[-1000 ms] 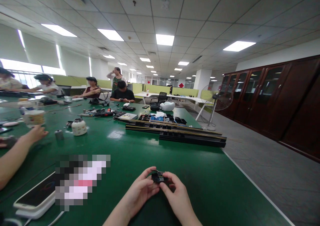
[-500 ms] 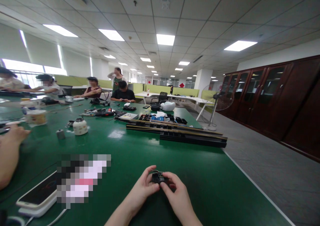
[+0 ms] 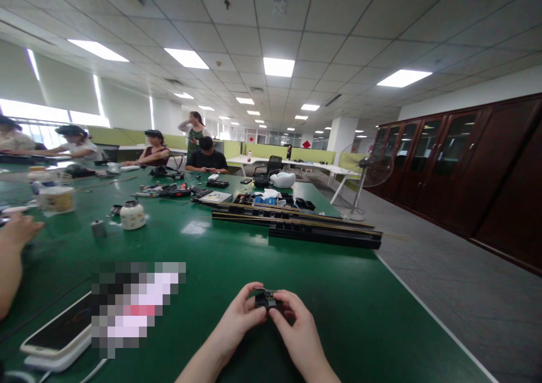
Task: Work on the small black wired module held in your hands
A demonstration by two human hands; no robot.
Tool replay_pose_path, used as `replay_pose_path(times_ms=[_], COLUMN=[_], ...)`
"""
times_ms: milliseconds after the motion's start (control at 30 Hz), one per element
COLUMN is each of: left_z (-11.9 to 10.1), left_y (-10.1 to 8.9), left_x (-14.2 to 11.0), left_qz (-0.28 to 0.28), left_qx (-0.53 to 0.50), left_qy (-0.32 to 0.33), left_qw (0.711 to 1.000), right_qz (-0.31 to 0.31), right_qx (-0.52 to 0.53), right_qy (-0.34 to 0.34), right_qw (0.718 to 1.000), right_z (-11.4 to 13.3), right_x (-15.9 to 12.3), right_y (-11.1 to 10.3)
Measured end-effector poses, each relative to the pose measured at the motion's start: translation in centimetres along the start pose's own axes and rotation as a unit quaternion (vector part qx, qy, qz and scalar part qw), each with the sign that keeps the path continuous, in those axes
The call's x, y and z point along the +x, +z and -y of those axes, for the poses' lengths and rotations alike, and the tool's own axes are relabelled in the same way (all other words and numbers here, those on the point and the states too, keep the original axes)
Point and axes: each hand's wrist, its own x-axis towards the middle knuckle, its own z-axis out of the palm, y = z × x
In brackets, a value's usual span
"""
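Between my two hands, above the green table point(image 3: 372, 326), is a small black part point(image 3: 265, 299) with an open, uneven inside; its exact kind is too small to make out. My left hand point(image 3: 244, 314) grips its left side, index finger at the top and thumb below. On its right side, my right hand point(image 3: 294, 313) pinches it between thumb and fingers. The fingertips cover both ends of the part.
Left of my hands lie a phone point(image 3: 59, 323) on a white stand and a blurred-out patch. A white jar point(image 3: 132, 215) and a grey metal cylinder point(image 3: 99, 229) stand beyond. Long black rails point(image 3: 326, 238) cross the table ahead. A co-worker's hand point(image 3: 21, 230) is at far left.
My left thumb has shifted slightly along the black part, while both hands keep hold of it. The co-worker's hand at far left has drawn back toward the left edge.
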Motion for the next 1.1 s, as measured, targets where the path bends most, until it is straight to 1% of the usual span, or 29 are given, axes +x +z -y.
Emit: replay_pose_path(times_ms=[200, 433, 600, 733, 833, 933, 1100], left_z=[-0.3, 0.0, 0.3, 0.6, 0.9, 1.0, 0.7], left_y=[0.3, 0.1, -0.3, -0.8, -1.1, -1.0, -0.7], left_x=[-0.4, -0.3, -0.1, 0.3, 0.6, 0.7, 0.4], left_qz=[-0.008, 0.023, 0.008, 0.001, -0.007, -0.013, 0.001], left_qx=[-0.023, -0.036, -0.023, -0.006, -0.012, -0.020, -0.017], left_qy=[-0.004, -0.008, -0.009, -0.027, -0.027, -0.026, -0.031], left_qw=[1.000, 0.999, 1.000, 1.000, 1.000, 0.999, 0.999], right_qz=[-0.008, 0.003, 0.012, 0.009, 0.016, 0.022, 0.020], right_qx=[0.001, -0.008, -0.026, -0.053, -0.062, -0.063, -0.067], right_qy=[-0.004, 0.001, 0.012, 0.025, 0.033, 0.033, 0.031], right_qw=[1.000, 1.000, 1.000, 0.998, 0.997, 0.997, 0.997], right_z=[0.3, 0.3, 0.2, 0.3, 0.5, 0.6, 0.6], right_x=[-0.1, -0.1, -0.1, 0.0, 0.1, 0.1, 0.0], right_y=[-0.1, 0.0, 0.0, -0.1, -0.3, -0.3, -0.3])
